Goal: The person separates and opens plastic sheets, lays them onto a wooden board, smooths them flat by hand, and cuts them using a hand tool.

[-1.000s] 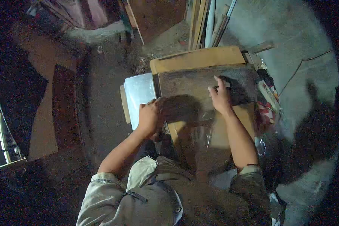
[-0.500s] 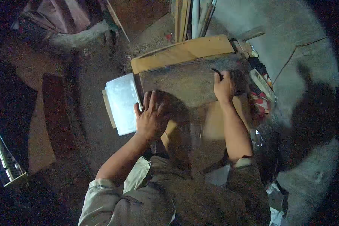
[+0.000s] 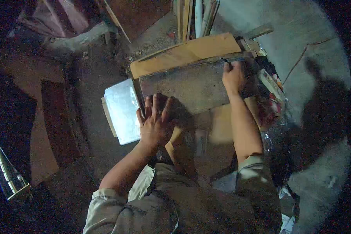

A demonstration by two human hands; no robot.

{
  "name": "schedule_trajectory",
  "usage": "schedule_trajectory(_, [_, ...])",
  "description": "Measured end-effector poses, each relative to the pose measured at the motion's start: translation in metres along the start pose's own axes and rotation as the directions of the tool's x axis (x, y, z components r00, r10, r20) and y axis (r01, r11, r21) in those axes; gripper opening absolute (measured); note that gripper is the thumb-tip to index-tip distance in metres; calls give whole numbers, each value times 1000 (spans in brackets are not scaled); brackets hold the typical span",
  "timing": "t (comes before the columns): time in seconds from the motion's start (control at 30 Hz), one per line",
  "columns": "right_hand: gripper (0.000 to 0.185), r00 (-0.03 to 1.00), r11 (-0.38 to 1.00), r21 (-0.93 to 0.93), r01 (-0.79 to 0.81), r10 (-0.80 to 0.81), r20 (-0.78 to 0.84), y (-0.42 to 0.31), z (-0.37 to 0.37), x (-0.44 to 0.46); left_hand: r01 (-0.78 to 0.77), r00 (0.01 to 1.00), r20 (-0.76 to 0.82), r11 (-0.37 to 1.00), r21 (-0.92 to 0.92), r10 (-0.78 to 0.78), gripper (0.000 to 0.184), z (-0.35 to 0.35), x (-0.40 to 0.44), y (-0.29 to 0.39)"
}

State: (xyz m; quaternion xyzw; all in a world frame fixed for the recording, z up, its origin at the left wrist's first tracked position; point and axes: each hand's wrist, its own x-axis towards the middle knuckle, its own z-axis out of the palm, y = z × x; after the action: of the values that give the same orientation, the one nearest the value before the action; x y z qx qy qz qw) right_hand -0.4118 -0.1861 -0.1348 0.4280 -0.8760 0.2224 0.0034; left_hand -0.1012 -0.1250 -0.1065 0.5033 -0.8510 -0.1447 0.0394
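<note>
A worn dark board [image 3: 191,84] lies in front of me over a larger tan sheet, whose far strip [image 3: 187,54] shows beyond it. My left hand [image 3: 156,123] rests open with fingers spread at the board's near left corner. Close by on its left is a shiny pale rectangular panel [image 3: 123,113]. My right hand [image 3: 234,78] is closed near the board's far right edge, holding a small dark curved object [image 3: 226,61]. Most of that object is hidden by the fingers, so its kind is unclear.
Long wooden strips and a pale pipe [image 3: 199,19] stand at the back. A pile of scraps and coloured cloth [image 3: 271,103] lies right of the board. A brown sheet [image 3: 140,15] leans at the back left. Concrete floor [image 3: 312,43] extends to the right.
My right hand has moved away from me to the board's far edge with the dark curved object. My left hand stays near the same corner, its fingers now spread wider.
</note>
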Motion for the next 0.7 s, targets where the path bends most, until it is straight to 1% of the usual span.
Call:
schedule_trajectory(0.07, [31, 984, 963, 235, 135, -103, -146, -1, 3, -19, -5, 1000, -10, 1000, 5, 5, 73, -1, 3, 1])
schedule_trajectory(0.13, [34, 963, 936, 230, 267, -265, -39, -18, -14, -60, 0, 1000, -31, 1000, 0, 0, 75, 1, 9, 0])
schedule_trajectory(0.17, [36, 939, 929, 179, 325, -339, 54, -28, -23, -83, -8, 998, -56, 1000, -10, 8, 78, 2, 13, 0])
schedule_trajectory(0.2, [38, 903, 913, 133, 386, -403, 151, -37, -31, -105, 15, 1000, -16, 1000, 25, -15, 81, 2, 17, 0])
schedule_trajectory(0.23, [46, 832, 850, 181, 495, -524, 183, -43, -35, -120, 20, 1000, -14, 999, 27, -20, 81, 2, 22, 1])
schedule_trajectory(0.3, [55, 786, 818, 74, 570, -569, 241, -47, -25, -136, 32, 999, -26, 999, 2, -32, 84, -1, 27, -1])
schedule_trajectory(0.33, [55, 785, 819, 79, 568, -569, 245, -45, -22, -135, 14, 1000, -12, 1000, -25, -14, 86, -3, 27, -3])
schedule_trajectory(0.4, [58, 772, 786, 5, 618, -608, 185, -42, -12, -124, 25, 1000, -2, 1000, -14, -25, 87, -6, 21, -2])
schedule_trajectory(0.43, [56, 776, 792, 4, 611, -599, 197, -44, -11, -117, 28, 1000, -1, 1000, -4, -28, 88, -6, 18, -2])
schedule_trajectory(0.47, [55, 777, 790, 3, 613, -603, 179, -43, -9, -111, 14, 999, -34, 999, 40, -13, 88, 2, 12, -5])
schedule_trajectory(0.53, [55, 778, 788, 1, 615, -607, 165, -43, -3, -99, 13, 999, -31, 998, 57, -11, 87, 10, 6, -6])
schedule_trajectory(0.6, [54, 787, 785, -78, 614, -602, 139, -44, -2, -95, 13, 999, -30, 998, 69, -11, 87, 12, 2, -6])
schedule_trajectory(0.7, [55, 809, 810, -57, 584, -576, 118, -50, -13, -105, 1, 998, -56, 998, 68, 2, 89, 7, 12, -8])
